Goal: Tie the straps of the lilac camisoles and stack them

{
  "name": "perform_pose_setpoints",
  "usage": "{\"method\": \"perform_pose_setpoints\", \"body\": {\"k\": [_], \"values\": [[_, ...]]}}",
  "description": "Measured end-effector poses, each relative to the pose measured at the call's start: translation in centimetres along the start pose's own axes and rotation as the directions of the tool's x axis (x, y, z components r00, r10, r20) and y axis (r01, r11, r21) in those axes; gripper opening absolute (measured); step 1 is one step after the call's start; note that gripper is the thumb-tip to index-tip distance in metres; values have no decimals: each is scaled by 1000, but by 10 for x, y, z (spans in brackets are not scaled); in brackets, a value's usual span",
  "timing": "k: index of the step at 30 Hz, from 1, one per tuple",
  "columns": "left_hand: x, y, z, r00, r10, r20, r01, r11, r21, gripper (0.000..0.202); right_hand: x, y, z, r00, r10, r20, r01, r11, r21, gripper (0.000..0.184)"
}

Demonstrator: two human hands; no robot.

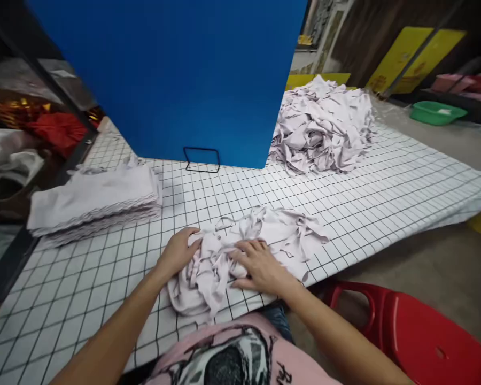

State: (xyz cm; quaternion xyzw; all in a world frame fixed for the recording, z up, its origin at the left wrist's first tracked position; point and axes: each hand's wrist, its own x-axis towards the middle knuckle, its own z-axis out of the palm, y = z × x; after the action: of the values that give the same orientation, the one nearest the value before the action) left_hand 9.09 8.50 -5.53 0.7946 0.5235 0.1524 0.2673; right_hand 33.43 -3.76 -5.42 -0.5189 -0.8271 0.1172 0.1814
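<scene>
A crumpled piece of pale lilac cloth (264,235) lies on the gridded table (364,198) right in front of me. My left hand (178,251) grips its left edge, fingers curled into the folds. My right hand (260,264) presses on its middle, fingers bent and digging into the fabric. Both hands touch the same bunched piece.
A neat stack of folded lilac cloths (92,200) sits at the left. A big loose heap of the same cloth (324,125) lies at the back right. A blue board (176,75) stands upright behind. A red plastic stool (417,331) is by the table's near edge.
</scene>
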Motion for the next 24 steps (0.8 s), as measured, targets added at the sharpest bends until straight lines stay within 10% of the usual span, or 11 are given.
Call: {"method": "perform_pose_setpoints", "body": {"k": [5,8,10,12,14,16,19,24], "values": [[-17,-10,-17,972,-184,-146,157,971,-178,34,-15,97,-22,979,194,-64,-204,937,-285,32],[-25,-12,-30,898,-377,-228,182,789,-587,36,-13,132,-52,844,441,-306,-527,788,-319,36],[-30,-14,-37,845,-489,-217,135,588,-797,39,-5,114,-58,807,429,-405,-548,801,-242,39],[-33,-18,-43,811,-551,-198,99,462,-882,42,8,66,-46,912,229,-340,-290,947,-139,45],[-35,-25,-49,793,-576,-196,83,422,-903,44,21,12,-20,994,-82,-68,82,997,-11,50],[-37,-34,-56,775,-601,-195,68,386,-920,45,31,-22,2,936,-313,158,299,948,110,38],[-42,-45,-63,750,-634,-189,51,340,-939,45,37,-12,3,952,-248,177,235,967,94,29],[-45,-42,-52,796,-604,-38,151,259,-954,41,33,56,-55,992,45,-121,-54,996,-73,35]]}}
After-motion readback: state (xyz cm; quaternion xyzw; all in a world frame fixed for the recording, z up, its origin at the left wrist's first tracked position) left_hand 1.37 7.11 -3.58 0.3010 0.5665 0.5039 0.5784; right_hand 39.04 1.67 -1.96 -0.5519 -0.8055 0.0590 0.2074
